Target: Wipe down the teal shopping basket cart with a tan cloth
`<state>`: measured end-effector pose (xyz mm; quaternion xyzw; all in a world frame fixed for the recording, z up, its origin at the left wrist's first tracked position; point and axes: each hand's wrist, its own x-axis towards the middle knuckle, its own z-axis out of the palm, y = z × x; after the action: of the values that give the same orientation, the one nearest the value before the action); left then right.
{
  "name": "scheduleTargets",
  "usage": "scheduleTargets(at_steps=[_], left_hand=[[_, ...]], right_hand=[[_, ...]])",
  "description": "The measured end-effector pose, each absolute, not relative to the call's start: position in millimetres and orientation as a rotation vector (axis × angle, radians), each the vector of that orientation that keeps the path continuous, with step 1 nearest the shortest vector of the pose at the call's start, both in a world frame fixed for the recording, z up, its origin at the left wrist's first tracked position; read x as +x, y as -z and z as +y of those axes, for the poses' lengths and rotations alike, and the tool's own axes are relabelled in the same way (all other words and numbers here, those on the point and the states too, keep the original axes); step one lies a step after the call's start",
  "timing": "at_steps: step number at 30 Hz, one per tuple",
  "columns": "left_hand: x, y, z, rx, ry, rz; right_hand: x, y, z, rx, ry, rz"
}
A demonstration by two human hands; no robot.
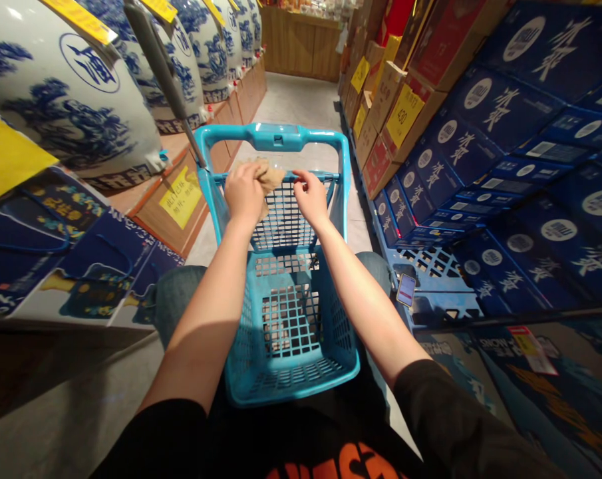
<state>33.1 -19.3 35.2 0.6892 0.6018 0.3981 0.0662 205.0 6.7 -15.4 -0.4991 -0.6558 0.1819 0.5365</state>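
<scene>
- Left hand (243,193): grip is pressed together on a crumpled tan cloth (271,178), prob soft fabric or paper, can't be sure. Cloth is bunched over the far wall of the basket, w/ a corner hanging down.
- Right hand (310,198): fingers (301,178) curled at the top of the same wall, just beside the cloth. Grip looks partly closed, nothing visible in it, but can't tell if the wire is being pinched.
- Teal plastic mesh shopping basket (293,392) is seen from above, w/ its arched teal handle (275,136) raised at the far end. Prob propped on the lap, as denim-clad knees (178,303) are seen either side, which would leave both hands free.
- Large white-and-blue porcelain jars (66,100) are lined up on a wooden stand (171,223) to the left, yellow tags hung on them.
- Dark blue printed cartons (500,133) are stacked right on a blue plastic pallet (430,266).
- Small lit object (406,289) on the pallet is hard to make out, maybe a phone.
- Black tee w/ orange print (340,462) is cut off at the bottom edge, so the print can't be read.
</scene>
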Motion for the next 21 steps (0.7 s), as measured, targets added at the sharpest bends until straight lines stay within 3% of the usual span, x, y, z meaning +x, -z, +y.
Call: scheduleTargets(at_steps=[5, 13, 21], left_hand=[[61, -24, -18, 2.373, -1.129, 1.528], [19, -21, -8, 2.212, -1.298, 1.841], [61, -19, -17, 2.399, -1.122, 1.581]], right_hand=[[205, 11, 3, -1.145, -0.469, -1.512], [206, 9, 1, -1.193, -0.511, -1.515], [208, 20, 14, -1.165, -0.471, -1.593]])
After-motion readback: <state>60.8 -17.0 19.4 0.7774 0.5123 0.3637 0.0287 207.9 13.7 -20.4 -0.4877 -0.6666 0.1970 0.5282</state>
